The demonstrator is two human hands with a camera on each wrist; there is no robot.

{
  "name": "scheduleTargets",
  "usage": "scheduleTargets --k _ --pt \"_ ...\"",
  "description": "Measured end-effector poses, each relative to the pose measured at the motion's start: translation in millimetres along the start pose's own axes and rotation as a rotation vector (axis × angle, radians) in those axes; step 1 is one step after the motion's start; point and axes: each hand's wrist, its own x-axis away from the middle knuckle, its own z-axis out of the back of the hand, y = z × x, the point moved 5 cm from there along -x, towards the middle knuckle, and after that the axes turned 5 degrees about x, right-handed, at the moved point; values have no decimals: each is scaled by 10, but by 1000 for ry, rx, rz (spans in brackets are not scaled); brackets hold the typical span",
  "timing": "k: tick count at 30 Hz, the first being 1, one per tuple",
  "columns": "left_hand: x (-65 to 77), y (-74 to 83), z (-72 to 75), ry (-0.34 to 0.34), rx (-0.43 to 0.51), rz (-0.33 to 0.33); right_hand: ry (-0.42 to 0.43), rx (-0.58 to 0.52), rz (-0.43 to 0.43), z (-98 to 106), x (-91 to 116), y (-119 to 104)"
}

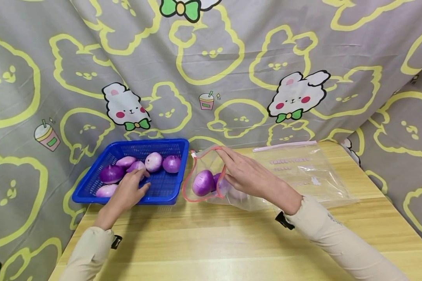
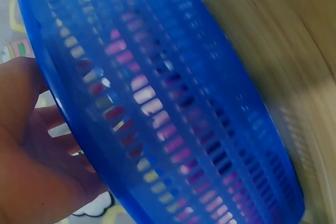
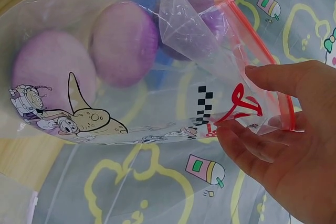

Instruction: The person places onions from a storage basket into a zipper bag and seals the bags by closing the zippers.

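Around your loose left hand, six onions left, looks like; your right hand pinches the bag, three in.

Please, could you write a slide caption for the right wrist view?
Right hand holds a clear, red-edged bag containing three purple onions.

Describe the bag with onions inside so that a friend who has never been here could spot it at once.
On the wooden table, find the blue basket; the clear bag lies just to its right, its open mouth facing the basket. The right hand grips its edge. Its red-orange rim and the onions inside set it apart from the flat bag farther right.
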Motion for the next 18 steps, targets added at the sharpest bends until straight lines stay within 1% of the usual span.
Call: scheduleTargets --k 2,6,11,18 --pt "8 -74 33 -8 -11 12 4 4 2 -1 -1 -4" --pt "38 -222 91 -34 -50 56 -1 5 1 -5 -4 -6" --pt "57 -371 154 -70 -86 110 5 5 3 -10 -15 -8" --pt "75 -561 258 -140 -99 232 -3 -2 0 -17 -25 -4"
